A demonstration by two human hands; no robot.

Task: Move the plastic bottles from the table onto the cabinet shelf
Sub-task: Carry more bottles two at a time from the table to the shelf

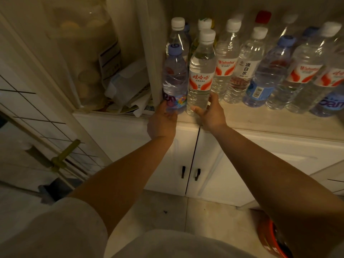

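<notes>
Both arms extended forward, left grip (pixel 163 121) clasping the blue-capped bottle (pixel 175 79), right grip (pixel 209 112) clasping the white-capped bottle (pixel 201 79)

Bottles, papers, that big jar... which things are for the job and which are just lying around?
For the job: blue-capped bottle in the left hand; white-capped bottle in the right hand; row of bottles; cabinet shelf.
Lying about: big jar; pile of papers; orange thing on the floor.

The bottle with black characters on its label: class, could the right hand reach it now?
Probably, once freed: the black-character bottle stands unobstructed in front, but the right hand grips the red-labelled bottle.
</notes>
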